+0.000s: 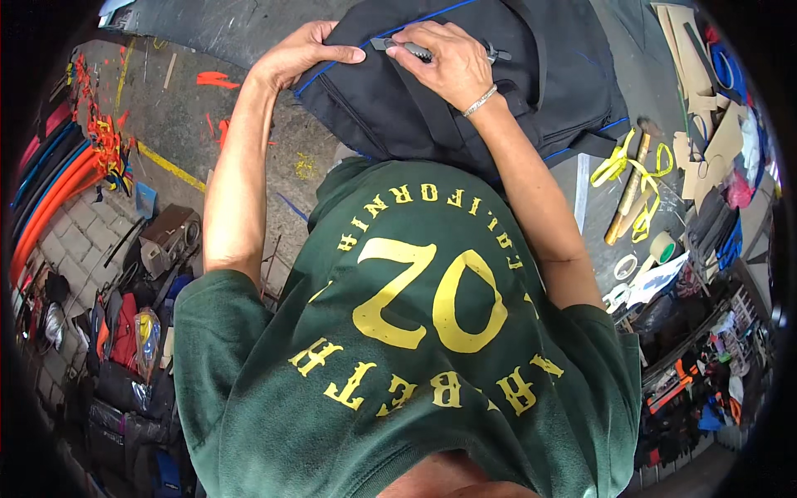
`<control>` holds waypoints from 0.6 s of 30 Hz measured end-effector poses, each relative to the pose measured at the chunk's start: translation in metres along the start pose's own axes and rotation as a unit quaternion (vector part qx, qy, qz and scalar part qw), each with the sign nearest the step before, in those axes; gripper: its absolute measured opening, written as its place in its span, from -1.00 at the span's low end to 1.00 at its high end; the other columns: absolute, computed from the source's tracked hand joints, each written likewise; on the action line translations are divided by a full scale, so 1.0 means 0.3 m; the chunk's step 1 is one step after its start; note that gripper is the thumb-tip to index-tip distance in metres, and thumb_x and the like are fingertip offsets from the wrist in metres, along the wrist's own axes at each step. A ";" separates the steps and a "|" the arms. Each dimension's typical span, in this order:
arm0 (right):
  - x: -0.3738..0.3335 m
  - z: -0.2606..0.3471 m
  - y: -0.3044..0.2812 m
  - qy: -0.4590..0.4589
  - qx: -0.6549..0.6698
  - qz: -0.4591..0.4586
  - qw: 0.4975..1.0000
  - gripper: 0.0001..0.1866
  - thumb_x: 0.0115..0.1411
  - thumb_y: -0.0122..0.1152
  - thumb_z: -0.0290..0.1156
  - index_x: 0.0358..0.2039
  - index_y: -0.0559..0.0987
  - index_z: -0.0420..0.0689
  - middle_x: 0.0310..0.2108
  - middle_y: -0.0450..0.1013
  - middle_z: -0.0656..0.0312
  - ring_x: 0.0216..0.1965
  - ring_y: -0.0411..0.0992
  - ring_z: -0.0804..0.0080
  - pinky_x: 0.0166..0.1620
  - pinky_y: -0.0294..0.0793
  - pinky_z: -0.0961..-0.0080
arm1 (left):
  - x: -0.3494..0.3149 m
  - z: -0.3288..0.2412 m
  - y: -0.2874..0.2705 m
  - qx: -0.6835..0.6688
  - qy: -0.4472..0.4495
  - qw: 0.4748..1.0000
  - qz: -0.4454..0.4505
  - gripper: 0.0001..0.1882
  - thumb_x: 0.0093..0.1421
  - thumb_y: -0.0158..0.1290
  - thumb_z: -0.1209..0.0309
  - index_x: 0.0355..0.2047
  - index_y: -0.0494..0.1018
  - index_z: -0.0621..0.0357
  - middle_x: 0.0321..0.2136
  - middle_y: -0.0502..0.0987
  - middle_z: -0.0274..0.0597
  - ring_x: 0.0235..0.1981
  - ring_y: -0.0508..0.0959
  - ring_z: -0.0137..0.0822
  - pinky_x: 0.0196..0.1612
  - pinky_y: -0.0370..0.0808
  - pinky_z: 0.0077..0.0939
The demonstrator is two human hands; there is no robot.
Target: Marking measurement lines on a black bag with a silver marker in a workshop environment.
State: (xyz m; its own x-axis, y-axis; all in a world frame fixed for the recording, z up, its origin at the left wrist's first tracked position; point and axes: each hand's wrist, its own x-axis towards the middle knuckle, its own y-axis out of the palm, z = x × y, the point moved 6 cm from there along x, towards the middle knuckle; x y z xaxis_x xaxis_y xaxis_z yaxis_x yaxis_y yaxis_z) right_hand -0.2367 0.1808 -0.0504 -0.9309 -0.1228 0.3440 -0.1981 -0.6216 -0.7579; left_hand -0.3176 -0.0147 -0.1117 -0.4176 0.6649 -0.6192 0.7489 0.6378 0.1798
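Note:
A black fabric bag (374, 104) with blue piping lies across my lap and the work surface at the top of the head view. My left hand (303, 54) grips the bag's left edge at the piping, thumb on top and the other fingers mostly hidden behind. In my right hand (444, 60) is a grey utility knife (419, 51), its blade end pointing left onto the blue piping, close to my left thumb. The knife's far end sticks out beyond my right fingers. A dark strap crosses the bag under my right wrist.
At right lie a wooden-handled hammer (631, 195), yellow-handled scissors (613, 162), tape rolls (662, 247) and cardboard pieces (706, 149). Orange and dark tubing (54, 212), red scraps (217, 80), an old brown box-like device (170, 236) and piled bags (124, 390) sit at left.

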 end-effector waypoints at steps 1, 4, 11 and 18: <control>-0.002 -0.007 0.006 0.015 0.005 0.007 1.000 -0.77 0.15 0.46 -0.11 -0.28 0.74 0.06 -0.28 0.65 0.40 -0.33 0.57 0.33 -0.22 0.59 0.39 | -0.001 -0.008 0.013 -0.016 0.021 0.999 0.034 -0.56 0.16 0.38 0.40 0.01 0.56 0.30 -0.16 0.68 -0.25 -0.18 0.65 -0.48 -0.02 0.60 -0.55; -0.010 -0.017 0.018 0.025 -0.002 0.002 1.000 -0.77 0.16 0.45 -0.10 -0.29 0.74 0.06 -0.28 0.65 0.41 -0.34 0.58 0.34 -0.22 0.59 0.39 | 0.002 -0.007 0.014 -0.021 0.027 0.999 0.031 -0.56 0.16 0.38 0.40 0.02 0.56 0.30 -0.16 0.69 -0.26 -0.18 0.66 -0.48 -0.03 0.60 -0.55; -0.030 -0.027 0.030 0.031 0.007 -0.005 0.999 -0.77 0.16 0.45 -0.10 -0.28 0.75 0.05 -0.26 0.66 0.41 -0.30 0.60 0.32 -0.19 0.60 0.38 | 0.002 -0.007 0.011 -0.005 0.037 0.999 0.027 -0.54 0.15 0.39 0.41 0.03 0.55 0.31 -0.15 0.68 -0.27 -0.17 0.65 -0.48 0.01 0.59 -0.55; -0.034 -0.016 0.033 0.052 -0.027 -0.008 0.998 -0.77 0.17 0.43 -0.10 -0.28 0.75 0.05 -0.25 0.67 0.40 -0.26 0.60 0.29 -0.15 0.60 0.36 | 0.000 -0.005 0.002 0.009 0.044 0.999 -0.025 -0.52 0.13 0.40 0.40 0.03 0.55 0.32 -0.15 0.68 -0.20 -0.17 0.66 -0.44 -0.03 0.60 -0.54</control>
State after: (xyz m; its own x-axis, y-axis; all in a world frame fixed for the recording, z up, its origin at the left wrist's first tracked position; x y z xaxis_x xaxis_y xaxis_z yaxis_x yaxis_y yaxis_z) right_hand -0.2306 0.1797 -0.0643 -0.9538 -0.0296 0.2990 -0.2272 -0.5802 -0.7821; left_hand -0.3177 -0.0137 -0.1104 -0.4977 0.6639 -0.5581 0.7345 0.6649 0.1360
